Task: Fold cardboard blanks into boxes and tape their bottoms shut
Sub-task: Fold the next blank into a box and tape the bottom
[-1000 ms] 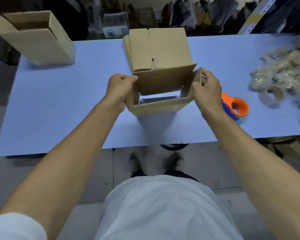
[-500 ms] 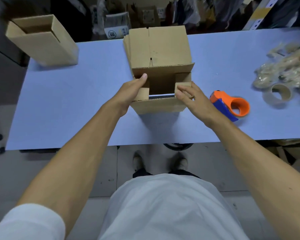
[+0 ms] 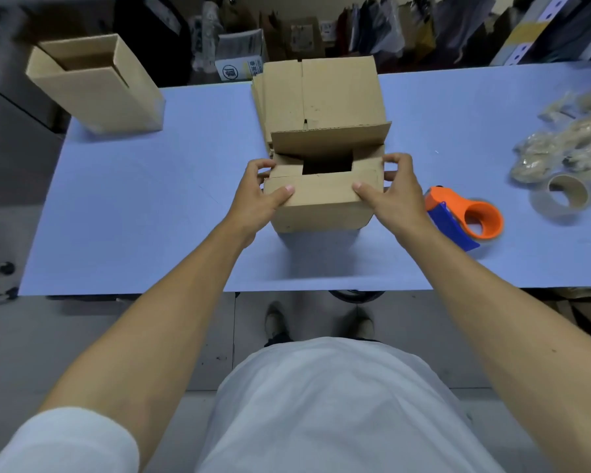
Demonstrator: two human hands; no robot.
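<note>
Bottom flaps half closed on the brown cardboard box [image 3: 321,203]

At table centre, left hand [image 3: 258,196] and right hand [image 3: 394,196] grip the box's sides, thumbs pressing the near flap down; the far flap stands raised, a gap open. Taping remains, I judge: the orange tape dispenser [image 3: 464,216] lies at 3 o'clock, flat cardboard blanks [image 3: 325,93] at 12, a finished open cardboard box [image 3: 93,83] at 10.

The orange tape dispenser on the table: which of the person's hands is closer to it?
Right. The right hand grips the box just beside the orange tape dispenser, not touching it. The left hand grips the box's far side, farther away.
</note>
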